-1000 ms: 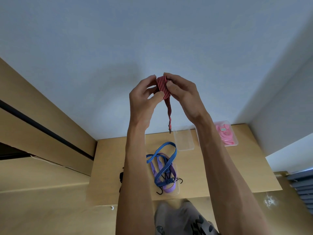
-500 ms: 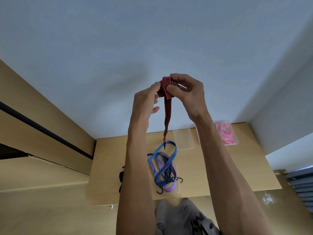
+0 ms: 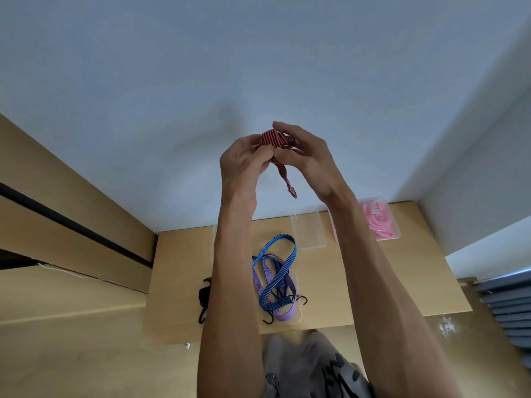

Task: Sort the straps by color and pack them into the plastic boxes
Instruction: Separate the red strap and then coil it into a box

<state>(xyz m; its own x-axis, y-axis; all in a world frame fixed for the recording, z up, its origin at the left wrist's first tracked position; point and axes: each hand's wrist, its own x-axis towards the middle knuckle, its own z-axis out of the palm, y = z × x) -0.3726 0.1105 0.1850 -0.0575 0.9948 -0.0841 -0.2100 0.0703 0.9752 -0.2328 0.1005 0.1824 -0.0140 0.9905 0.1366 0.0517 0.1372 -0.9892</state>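
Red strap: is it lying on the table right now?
No, both hands hold the red strap bunched in the air above the table.

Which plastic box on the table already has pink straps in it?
The far-right plastic box, packed with pink straps. The clear box beside it looks empty; the nearest box sits under the blue strap and purple strap.

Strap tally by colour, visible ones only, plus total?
Red striped strap, bundled in both hands: 1
Blue strap, on the table: 1
Purple strap, tangled with the blue one: 1
Black strap, mostly hidden behind the left arm: 1
Pink straps, in the far right box: several, count unclear
Total countable: 4
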